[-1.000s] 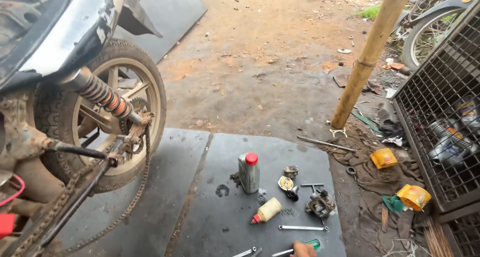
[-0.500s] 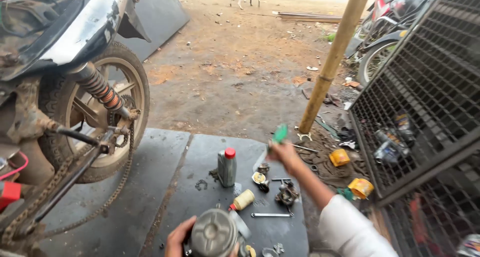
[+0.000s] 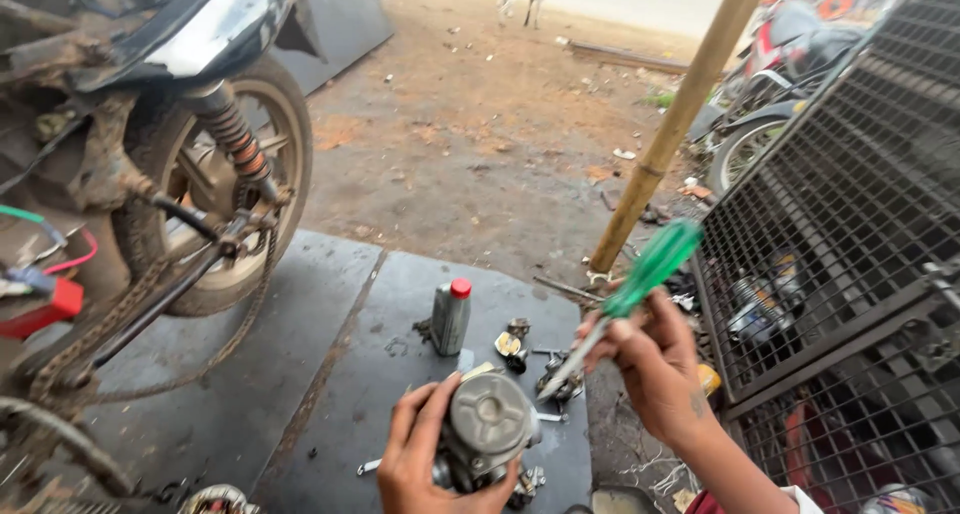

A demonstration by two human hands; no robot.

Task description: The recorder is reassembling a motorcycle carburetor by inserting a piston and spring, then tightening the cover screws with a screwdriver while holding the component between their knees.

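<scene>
Left hand point(image 3: 425, 464) holds carburetor point(image 3: 487, 426); capped bottle point(image 3: 451, 317) upright.

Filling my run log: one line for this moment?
left hand: holds carburetor | right hand: holds green screwdriver | bottle: upright

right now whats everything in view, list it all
carburettor: one, grey metal, held over the dark mat
screwdriver: one, green handle, tip pointing down toward the carburettor
bottle: one, grey with red cap, upright on the mat
small metal parts: several, grey and brass, on the mat right of the bottle
mat: dark grey, on the ground
motorbike rear wheel: one, with rusty chain, at left
bamboo pole: one, tan, leaning at centre right
wire cage: one, dark, at right
left hand: grips the carburettor
right hand: holds the screwdriver
</scene>
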